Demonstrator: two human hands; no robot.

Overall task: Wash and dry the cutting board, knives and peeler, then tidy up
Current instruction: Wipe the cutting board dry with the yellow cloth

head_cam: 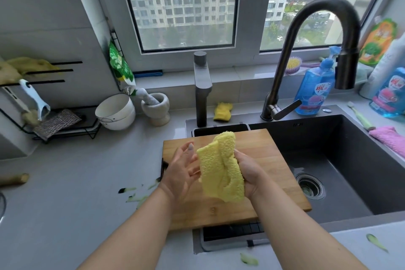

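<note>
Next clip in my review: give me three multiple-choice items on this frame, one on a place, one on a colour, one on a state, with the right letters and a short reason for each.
1. Where does the cutting board lie?
A. across the left part of the sink
B. leaning on the window
C. on the wire rack

2. What colour is the cloth between the hands?
A. pink
B. yellow
C. white

3. What is the state of the left hand?
A. gripping a knife
B. open, its fingers straight beside the cloth
C. pressed flat on the board

Answers:
1 A, the board bridges the sink's left end, beside the basin.
2 B, the terry cloth is yellow; the pink one lies on the sink's right edge.
3 B, the right hand grips the cloth while the left is spread open.
</note>
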